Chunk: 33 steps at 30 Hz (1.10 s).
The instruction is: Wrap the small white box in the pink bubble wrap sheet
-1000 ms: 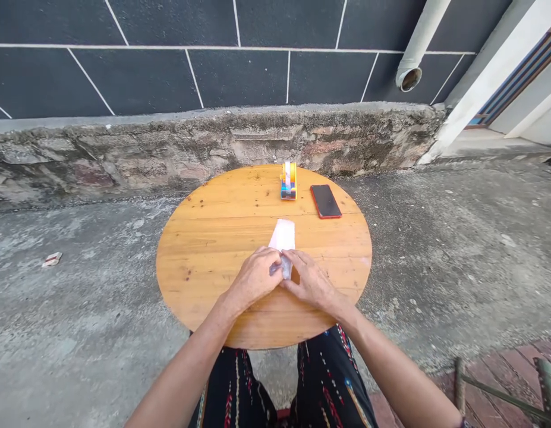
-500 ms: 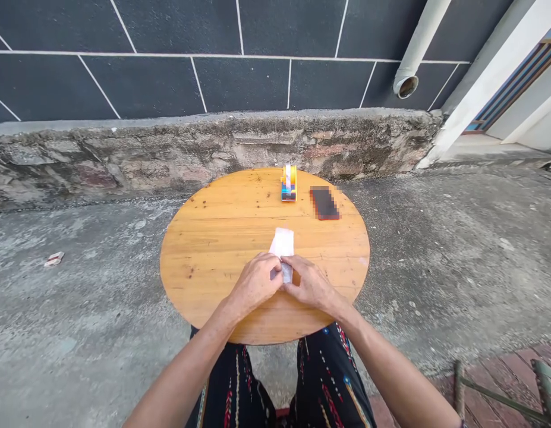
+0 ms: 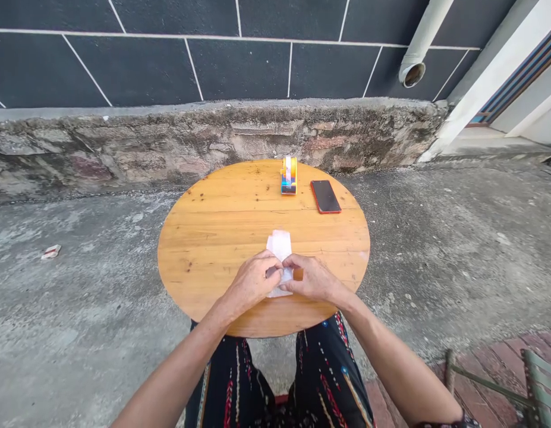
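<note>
A thin white piece of paper point(image 3: 281, 241), soft like a tissue and folded into a narrow strip, lies near the front middle of the round wooden table point(image 3: 204, 238). From the left, my left hand point(image 3: 255, 276) pinches its middle with bent thumb and forefinger. My right hand point(image 3: 313, 278) meets it from the other side, fingertips closed on the same part of the paper. The two hands nearly touch at the fingertips, which partly cover the strip. Its far end and a near corner show beyond the fingers.
Toward the table's far edge stands a yellow and blue tape dispenser point(image 3: 289, 176) with a roll on it. Right of that lies a phone point(image 3: 326, 197) in a red case. A stone-based wall point(image 3: 168, 145) runs behind the table; a green metal chair point(image 3: 540, 380) is at lower right.
The paper shows more of its near end below my fingers, and its far end has tilted slightly left. Both hands keep their pinch, with small finger shifts. The view has tipped down a little.
</note>
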Tool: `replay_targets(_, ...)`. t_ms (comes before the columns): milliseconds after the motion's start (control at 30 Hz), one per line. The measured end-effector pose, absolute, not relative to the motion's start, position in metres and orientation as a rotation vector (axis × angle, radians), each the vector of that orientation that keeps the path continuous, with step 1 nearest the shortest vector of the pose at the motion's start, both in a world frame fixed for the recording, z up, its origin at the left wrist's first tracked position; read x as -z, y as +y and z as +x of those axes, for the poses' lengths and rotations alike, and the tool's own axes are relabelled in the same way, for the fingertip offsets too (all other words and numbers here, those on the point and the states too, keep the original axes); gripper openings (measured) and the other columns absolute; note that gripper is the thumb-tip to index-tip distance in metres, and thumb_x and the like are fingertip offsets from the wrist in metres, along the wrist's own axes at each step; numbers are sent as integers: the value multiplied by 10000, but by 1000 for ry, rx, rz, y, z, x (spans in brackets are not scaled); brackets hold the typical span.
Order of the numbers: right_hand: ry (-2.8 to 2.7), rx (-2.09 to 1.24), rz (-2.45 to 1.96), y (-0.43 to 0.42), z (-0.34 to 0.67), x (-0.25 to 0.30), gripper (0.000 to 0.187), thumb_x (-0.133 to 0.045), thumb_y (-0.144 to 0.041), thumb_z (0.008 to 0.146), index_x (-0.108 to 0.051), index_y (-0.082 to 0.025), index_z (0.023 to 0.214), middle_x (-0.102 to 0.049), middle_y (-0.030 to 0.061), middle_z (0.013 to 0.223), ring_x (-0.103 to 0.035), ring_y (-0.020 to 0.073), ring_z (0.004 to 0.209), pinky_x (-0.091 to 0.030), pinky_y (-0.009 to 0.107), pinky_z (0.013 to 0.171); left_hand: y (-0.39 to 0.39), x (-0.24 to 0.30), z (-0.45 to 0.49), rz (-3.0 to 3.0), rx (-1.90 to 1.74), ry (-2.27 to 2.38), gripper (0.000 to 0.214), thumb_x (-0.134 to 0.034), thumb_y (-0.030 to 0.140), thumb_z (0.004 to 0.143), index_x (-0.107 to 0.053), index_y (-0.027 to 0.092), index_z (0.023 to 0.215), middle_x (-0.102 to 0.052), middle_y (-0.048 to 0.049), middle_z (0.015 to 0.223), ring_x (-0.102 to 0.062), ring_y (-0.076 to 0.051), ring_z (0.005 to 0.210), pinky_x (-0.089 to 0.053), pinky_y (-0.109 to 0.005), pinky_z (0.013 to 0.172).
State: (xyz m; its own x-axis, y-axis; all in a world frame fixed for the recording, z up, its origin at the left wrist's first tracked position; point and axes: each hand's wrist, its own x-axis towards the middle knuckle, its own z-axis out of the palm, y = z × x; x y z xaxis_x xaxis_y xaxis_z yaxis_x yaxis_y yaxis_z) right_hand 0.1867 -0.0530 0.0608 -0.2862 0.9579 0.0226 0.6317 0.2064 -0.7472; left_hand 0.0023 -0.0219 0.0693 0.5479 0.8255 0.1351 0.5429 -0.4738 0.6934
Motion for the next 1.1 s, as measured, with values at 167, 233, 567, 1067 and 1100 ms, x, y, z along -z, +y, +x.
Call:
replay_targets(167,-1967,-972,-1448,-46,187,-60,199,-682,-242,734,-672,-228,933,-689,-17,844,-623,161,797,-448,279,753,-18,-73,-12,2175,-552,923,200,-588,358,838,-676,201,926,-619,-33,971,-591,-167,851,-459,-283,776)
replay_targets(233,-1954,-973,-1437,-44,188,-59,195,-682,-247,739,-676,-224,932,-687,-16,839,-619,158,781,-452,280,740,-21,-75,-17,2187,-505,869,354,-667,371,774,-645,216,1092,-591,-55,1121,-586,-206,994,-468,-316,882)
replay_targets(567,-1926,-1125,-1364,-30,192,-57,241,-724,-311,732,-678,-189,935,-696,11,888,-617,163,805,-464,287,734,-29,-64,-22,2289,-552,833,598,-590,137,762,-480,257,1337,-501,-67,1280,-510,-217,1182,-417,-333,1028)
replay_targets(1067,-2000,-1166,-1259,-15,195,-51,286,-611,-427,853,-695,-179,969,-690,21,861,-609,160,774,-459,270,691,-2,-75,-21,2284,-413,899,347,-674,258,687,-673,237,1034,-674,-30,1021,-603,-221,911,-448,-310,784)
replay_targets(1100,-1959,-1171,-1272,-16,194,-50,296,-622,-426,845,-678,-178,997,-692,22,873,-616,162,782,-468,272,696,-1,-75,-21,2275,-408,902,343,-675,261,685,-676,240,1027,-676,-27,1021,-603,-217,903,-447,-304,781)
